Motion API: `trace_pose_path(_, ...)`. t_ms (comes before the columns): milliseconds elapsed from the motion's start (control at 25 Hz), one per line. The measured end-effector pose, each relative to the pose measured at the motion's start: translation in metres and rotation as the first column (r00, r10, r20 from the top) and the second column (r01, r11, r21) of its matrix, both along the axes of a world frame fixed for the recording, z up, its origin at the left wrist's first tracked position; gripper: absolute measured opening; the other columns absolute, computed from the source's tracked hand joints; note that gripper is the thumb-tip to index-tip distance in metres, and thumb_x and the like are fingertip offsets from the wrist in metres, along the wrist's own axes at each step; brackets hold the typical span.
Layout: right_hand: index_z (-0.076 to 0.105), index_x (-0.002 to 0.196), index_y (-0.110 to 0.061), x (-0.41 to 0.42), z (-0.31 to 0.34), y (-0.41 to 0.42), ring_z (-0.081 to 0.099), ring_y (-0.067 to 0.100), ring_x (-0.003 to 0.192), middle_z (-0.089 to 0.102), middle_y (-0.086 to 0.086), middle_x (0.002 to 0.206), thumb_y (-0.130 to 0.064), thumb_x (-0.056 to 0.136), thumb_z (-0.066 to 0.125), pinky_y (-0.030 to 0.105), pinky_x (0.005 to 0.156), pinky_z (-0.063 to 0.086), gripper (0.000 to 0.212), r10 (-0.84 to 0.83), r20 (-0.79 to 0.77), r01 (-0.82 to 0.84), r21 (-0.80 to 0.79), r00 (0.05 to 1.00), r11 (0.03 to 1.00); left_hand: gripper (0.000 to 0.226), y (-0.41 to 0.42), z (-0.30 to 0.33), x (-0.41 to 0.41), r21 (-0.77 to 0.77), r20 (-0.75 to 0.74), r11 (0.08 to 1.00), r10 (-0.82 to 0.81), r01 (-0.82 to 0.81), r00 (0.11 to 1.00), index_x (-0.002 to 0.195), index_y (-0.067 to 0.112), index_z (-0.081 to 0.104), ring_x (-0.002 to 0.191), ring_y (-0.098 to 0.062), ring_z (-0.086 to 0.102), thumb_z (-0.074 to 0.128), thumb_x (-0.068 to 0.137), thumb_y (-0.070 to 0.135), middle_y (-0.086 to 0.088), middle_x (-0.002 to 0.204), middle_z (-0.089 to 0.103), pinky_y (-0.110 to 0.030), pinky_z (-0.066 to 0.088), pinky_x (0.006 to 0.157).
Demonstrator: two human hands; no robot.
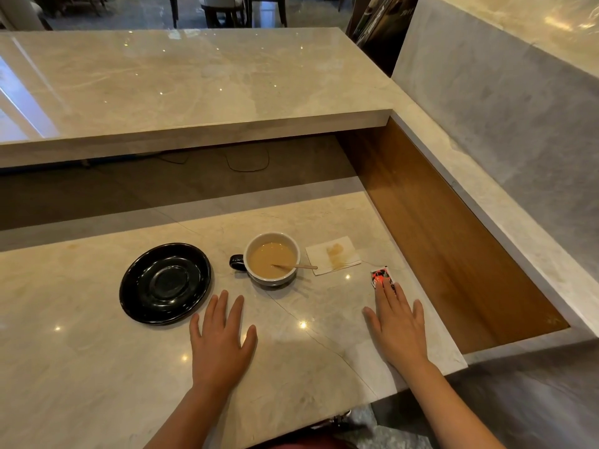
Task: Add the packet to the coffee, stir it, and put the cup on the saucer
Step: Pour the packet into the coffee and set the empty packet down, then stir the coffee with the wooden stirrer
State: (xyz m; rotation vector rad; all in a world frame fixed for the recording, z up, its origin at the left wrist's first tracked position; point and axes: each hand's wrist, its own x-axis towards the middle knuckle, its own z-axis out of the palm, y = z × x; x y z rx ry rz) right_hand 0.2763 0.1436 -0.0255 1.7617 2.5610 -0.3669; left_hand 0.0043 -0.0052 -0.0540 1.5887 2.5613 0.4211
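Note:
A cup (271, 258) with a white inside and a dark handle on its left holds milky coffee. A thin wooden stirrer (298, 266) leans in it, its end over the right rim. Left of the cup lies an empty black saucer (165, 283). A small red, white and black packet (380, 276) lies flat at the right. My right hand (397, 328) rests flat on the counter, its fingertips on the packet's near end. My left hand (220, 338) lies flat, fingers spread, just in front of the cup and beside the saucer.
A white napkin (333, 255) with a brown stain lies right of the cup. The marble counter (97, 367) ends at a wooden side panel (447, 241) on the right. A raised marble ledge (194, 92) runs across the back, with a dark gap beneath it.

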Motion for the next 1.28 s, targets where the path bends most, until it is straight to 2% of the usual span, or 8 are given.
trace_pose_path(160, 0.03, 0.141, -0.018, -0.012, 0.016, -0.002, 0.012, 0.021, 0.142, 0.025, 0.004, 0.153, -0.055, 0.087, 0.013, 0.052, 0.113, 0.004, 0.068, -0.009, -0.167, 0.032, 0.139, 0.986, 0.99, 0.062, 0.0, 0.0, 0.0, 0.001, 0.0, 1.0, -0.006, 0.006, 1.0, 0.137, 0.016, 0.041, 0.135, -0.029, 0.025, 0.031, 0.086, 0.05, -0.015, 0.147, 0.034, -0.057, 0.017, 0.106)
trace_pose_path(240, 0.041, 0.133, -0.016, -0.03, 0.028, -0.004, 0.024, 0.024, 0.138, 0.039, 0.01, 0.145, -0.051, 0.088, 0.028, 0.048, 0.111, 0.018, 0.059, 0.004, -0.364, 0.054, 0.148, 0.931, 0.988, 0.061, 0.0, -0.001, 0.0, -0.005, -0.001, 1.0, -0.007, 0.007, 1.0, 0.137, 0.016, 0.04, 0.135, -0.029, 0.024, 0.031, 0.086, 0.049, -0.015, 0.147, 0.034, -0.057, 0.017, 0.106)
trace_pose_path(400, 0.055, 0.118, -0.016, -0.084, 0.062, -0.005, 0.057, 0.01, 0.093, 0.063, -0.002, 0.095, -0.031, 0.087, 0.06, 0.011, 0.074, 0.04, 0.035, -0.161, -0.69, 0.052, -0.176, 0.705, 0.983, 0.06, 0.0, -0.004, -0.001, -0.007, 0.005, 1.0, -0.006, 0.006, 1.0, 0.138, 0.016, 0.04, 0.136, -0.029, 0.022, 0.032, 0.087, 0.048, -0.015, 0.147, 0.033, -0.058, 0.016, 0.106)
trace_pose_path(520, 0.063, 0.103, -0.013, -0.108, 0.066, 0.002, 0.055, -0.001, 0.071, 0.059, -0.01, 0.073, -0.024, 0.082, 0.068, 0.004, 0.057, 0.041, 0.024, -0.263, -0.717, 0.064, -0.293, 0.646, 0.954, 0.061, -0.001, -0.005, -0.001, -0.002, 0.011, 1.0, -0.002, 0.002, 1.0, 0.14, 0.018, 0.037, 0.137, -0.027, 0.02, 0.031, 0.087, 0.048, -0.013, 0.148, 0.031, -0.057, 0.016, 0.107)
trace_pose_path(720, 0.069, 0.083, -0.011, -0.13, 0.069, 0.013, 0.061, 0.014, 0.071, 0.065, -0.001, 0.071, -0.011, 0.078, 0.07, 0.022, 0.063, 0.048, 0.006, -0.331, -0.776, 0.098, -0.332, 0.537, 0.938, 0.064, 0.0, -0.008, 0.0, -0.017, -0.003, 1.0, 0.001, -0.001, 1.0, 0.147, 0.024, 0.02, 0.14, -0.022, 0.005, 0.029, 0.089, 0.049, -0.01, 0.154, 0.015, -0.055, 0.008, 0.109)
trace_pose_path(800, 0.069, 0.083, -0.011, -0.138, 0.074, 0.016, 0.061, 0.014, 0.074, 0.066, 0.001, 0.075, -0.008, 0.079, 0.068, 0.018, 0.064, 0.049, 0.005, -0.294, -0.804, 0.072, -0.302, 0.516, 0.951, 0.064, 0.0, -0.008, 0.0, -0.022, -0.002, 1.0, 0.001, -0.002, 1.0, 0.147, 0.024, 0.019, 0.14, -0.021, 0.001, 0.03, 0.089, 0.049, -0.009, 0.154, 0.012, -0.054, 0.006, 0.109)
trace_pose_path(920, 0.071, 0.09, -0.01, -0.153, 0.082, 0.02, 0.062, 0.013, 0.081, 0.069, 0.003, 0.086, -0.007, 0.083, 0.063, 0.009, 0.068, 0.048, 0.011, -0.215, -0.833, 0.018, -0.24, 0.51, 0.971, 0.064, 0.001, -0.009, -0.001, -0.029, 0.001, 1.0, 0.003, -0.003, 1.0, 0.147, 0.025, 0.019, 0.14, -0.021, 0.002, 0.03, 0.089, 0.05, -0.01, 0.154, 0.014, -0.054, 0.007, 0.109)
trace_pose_path(1280, 0.071, 0.099, -0.007, -0.168, 0.088, 0.034, 0.064, 0.016, 0.09, 0.072, 0.01, 0.098, -0.008, 0.083, 0.065, 0.028, 0.084, 0.053, 0.017, -0.093, -0.821, -0.071, -0.16, 0.564, 0.985, 0.064, 0.003, -0.011, -0.001, -0.038, 0.004, 0.999, 0.021, -0.021, 1.0, 0.146, 0.026, 0.021, 0.14, -0.023, 0.005, 0.027, 0.088, 0.054, -0.009, 0.154, 0.015, -0.056, 0.007, 0.109)
